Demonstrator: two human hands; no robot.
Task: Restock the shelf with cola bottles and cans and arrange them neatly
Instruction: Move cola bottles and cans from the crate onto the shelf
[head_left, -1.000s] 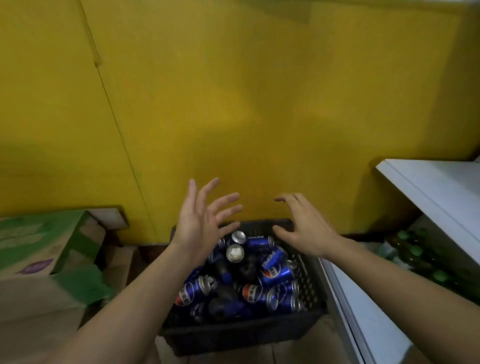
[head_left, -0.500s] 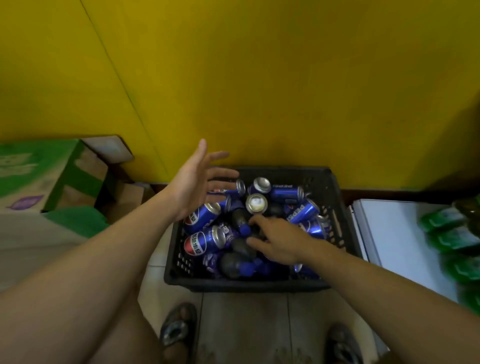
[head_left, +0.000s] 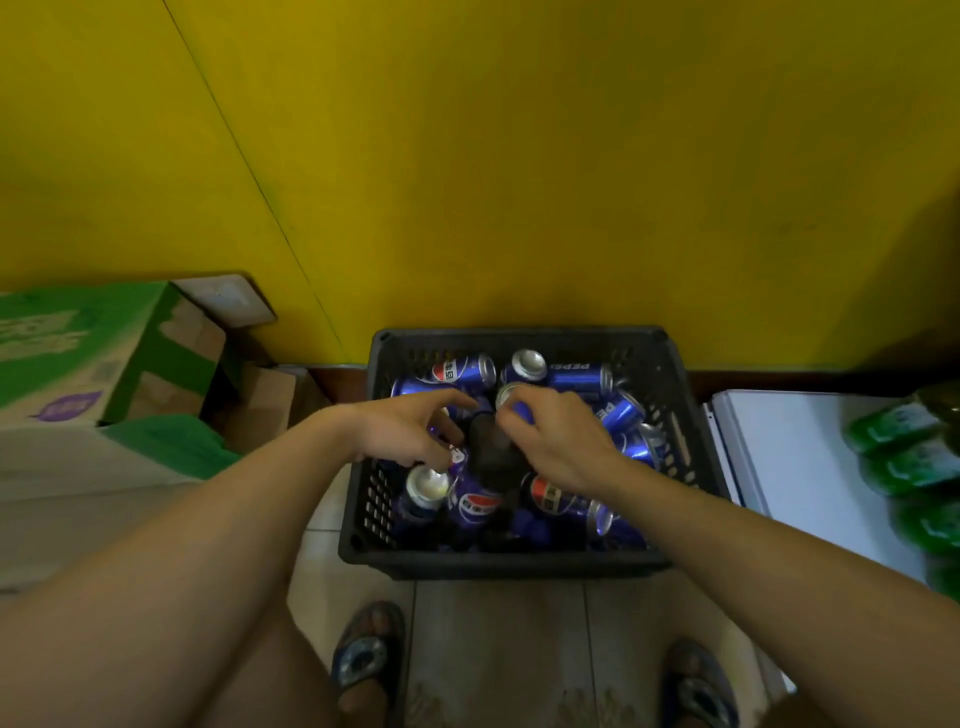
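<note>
Cans: blue aluminium cola cans (head_left: 576, 373) with silver ends, jumbled, most on their sides, in the black plastic crate (head_left: 519, 564).
Bottles: dark cola bottles (head_left: 491, 457), blue-capped, lying among the cans, centre and near.
Centre can (head_left: 514, 402): silver top showing, gripped by the right hand (head_left: 558, 449).

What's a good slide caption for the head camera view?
Over a black crate of blue cola cans, the right hand grips one can while the left hand reaches in.

Blue cans (head_left: 576, 375) bear red-white roundels; the crate (head_left: 498, 565) is black, the blurred bottles (head_left: 904, 467) seemingly green.
</note>
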